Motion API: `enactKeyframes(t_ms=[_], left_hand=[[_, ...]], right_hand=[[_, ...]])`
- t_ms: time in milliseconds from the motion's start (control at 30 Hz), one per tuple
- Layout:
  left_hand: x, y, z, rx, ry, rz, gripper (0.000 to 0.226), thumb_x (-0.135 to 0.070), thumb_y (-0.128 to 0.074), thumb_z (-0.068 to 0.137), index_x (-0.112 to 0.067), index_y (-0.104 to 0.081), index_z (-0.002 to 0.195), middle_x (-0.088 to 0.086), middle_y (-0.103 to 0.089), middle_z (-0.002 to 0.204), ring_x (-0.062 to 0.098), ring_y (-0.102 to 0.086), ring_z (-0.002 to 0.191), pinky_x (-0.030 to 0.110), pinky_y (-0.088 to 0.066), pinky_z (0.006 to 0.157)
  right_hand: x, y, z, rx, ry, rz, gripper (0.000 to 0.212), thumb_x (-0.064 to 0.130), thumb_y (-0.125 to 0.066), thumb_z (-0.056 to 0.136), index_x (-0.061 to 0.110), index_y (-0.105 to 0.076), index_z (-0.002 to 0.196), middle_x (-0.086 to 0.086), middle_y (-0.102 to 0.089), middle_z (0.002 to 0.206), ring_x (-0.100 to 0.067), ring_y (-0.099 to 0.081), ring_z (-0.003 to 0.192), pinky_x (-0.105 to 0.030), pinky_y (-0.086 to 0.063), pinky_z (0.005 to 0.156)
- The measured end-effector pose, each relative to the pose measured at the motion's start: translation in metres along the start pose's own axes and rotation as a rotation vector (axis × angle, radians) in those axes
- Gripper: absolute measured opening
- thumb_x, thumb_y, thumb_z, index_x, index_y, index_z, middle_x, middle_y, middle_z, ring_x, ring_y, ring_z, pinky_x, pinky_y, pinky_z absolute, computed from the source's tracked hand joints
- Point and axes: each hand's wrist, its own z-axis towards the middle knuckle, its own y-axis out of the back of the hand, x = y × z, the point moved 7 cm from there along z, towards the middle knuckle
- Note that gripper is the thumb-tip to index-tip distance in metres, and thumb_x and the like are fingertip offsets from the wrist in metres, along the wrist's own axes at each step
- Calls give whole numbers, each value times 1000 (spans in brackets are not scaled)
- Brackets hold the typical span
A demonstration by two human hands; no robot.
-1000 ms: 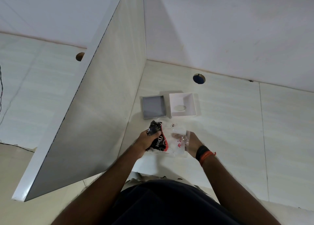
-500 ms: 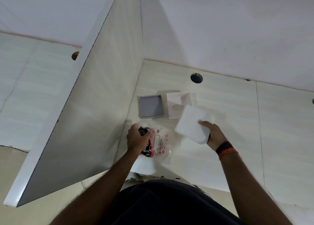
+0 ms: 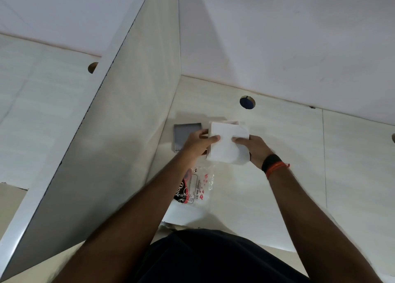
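White box (image 3: 226, 148) gripped by left hand (image 3: 197, 143), right hand (image 3: 255, 151); packet (image 3: 199, 185) reads perhaps "Dove"

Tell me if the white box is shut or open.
Covered, not clearly shut: left hand and right hand hold a white lid over the white box; its far rim shows.

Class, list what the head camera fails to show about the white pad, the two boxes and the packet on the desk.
All in the head view:
1. white box: almost wholly hidden under the white pad, so its inside is unseen.
2. grey box: one corner is covered by the left hand.
3. packet: partly hidden by the left forearm, and its print is too blurred to read.
4. right hand: its fingers under the pad are hidden.
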Motion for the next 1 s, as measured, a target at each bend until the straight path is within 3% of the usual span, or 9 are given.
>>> enactKeyframes(t_ms=[100, 267, 400, 600, 733, 1000], left_hand=[[-3, -1, 16, -66, 15, 43, 44, -12, -77, 83, -4, -62, 124, 9, -69, 103, 19, -68, 83, 29, -58, 68], [-10, -8, 43, -157, 5, 147, 38, -11, -75, 84, -4, -67, 120, 14, -72, 109, 24, -68, 86, 28, -57, 66], [-12, -4, 60, -252, -10, 245, 37, -13, -76, 81, -7, -71, 117, 13, -75, 109, 29, -72, 98, 40, -59, 88], [-14, 1, 64, -328, -23, 435, 37, -20, -77, 79, -12, -71, 114, 9, -75, 110, 29, -70, 102, 36, -56, 89], [-11, -2, 61, -338, -25, 527, 37, -25, -77, 78, -13, -70, 112, 7, -75, 110, 27, -69, 103, 32, -52, 85], [-13, -5, 59, -365, -126, 583, 46, -23, -75, 78, -12, -57, 120, 10, -70, 115, 30, -65, 105, 34, -51, 87]], right_hand=[[10, 13, 17, -136, 27, -89, 35, 17, -72, 87, 2, -67, 117, -17, -70, 117, -40, -64, 107, -41, -56, 76], [21, 25, 41, -228, 15, -162, 22, 17, -67, 90, 4, -68, 108, -19, -68, 117, -41, -63, 106, -52, -55, 92], [23, 31, 58, -292, 15, -267, 24, 14, -67, 89, 1, -69, 109, -21, -68, 117, -43, -61, 109, -57, -53, 95], [16, 33, 70, -368, 31, -445, 24, 20, -74, 83, 5, -74, 101, -13, -71, 101, -38, -65, 103, -50, -56, 91], [23, 35, 62, -486, 77, -538, 39, 26, -78, 80, 8, -67, 112, -7, -70, 108, -27, -63, 99, -38, -53, 88], [23, 31, 57, -521, 167, -607, 30, 28, -75, 82, 10, -66, 104, -4, -70, 103, -19, -57, 89, -32, -48, 81]])
